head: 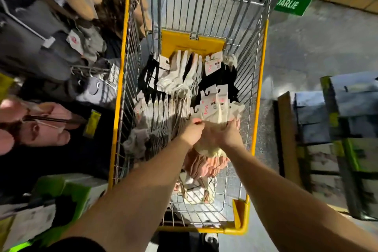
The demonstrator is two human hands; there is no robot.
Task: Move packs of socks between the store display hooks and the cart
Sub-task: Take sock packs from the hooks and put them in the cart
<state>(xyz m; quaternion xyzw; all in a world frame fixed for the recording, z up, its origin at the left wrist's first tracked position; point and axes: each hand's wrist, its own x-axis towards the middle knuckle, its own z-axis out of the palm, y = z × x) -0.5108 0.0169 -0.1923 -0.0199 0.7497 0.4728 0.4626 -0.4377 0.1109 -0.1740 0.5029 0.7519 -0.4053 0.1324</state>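
A wire cart with yellow rims (259, 80) stands in front of me, filled with packs of socks. Both my hands reach into it and grip a bundle of cream sock packs (212, 108) with white hanger cards. My left hand (192, 131) holds the bundle's left side; my right hand (229, 133) holds its right side. A row of grey and white packs (163, 108) lies to the left, white packs (180, 73) and black packs (223, 77) farther in, and pink packs (204, 165) below my wrists.
Display hooks (90, 71) with hanging socks in grey, brown and pink (41, 127) line the left side of the cart. Green and white boxes (67, 192) sit at lower left. A low shelf with goods (331, 139) stands on the right, and a green sign (290, 0) hangs at the upper right.
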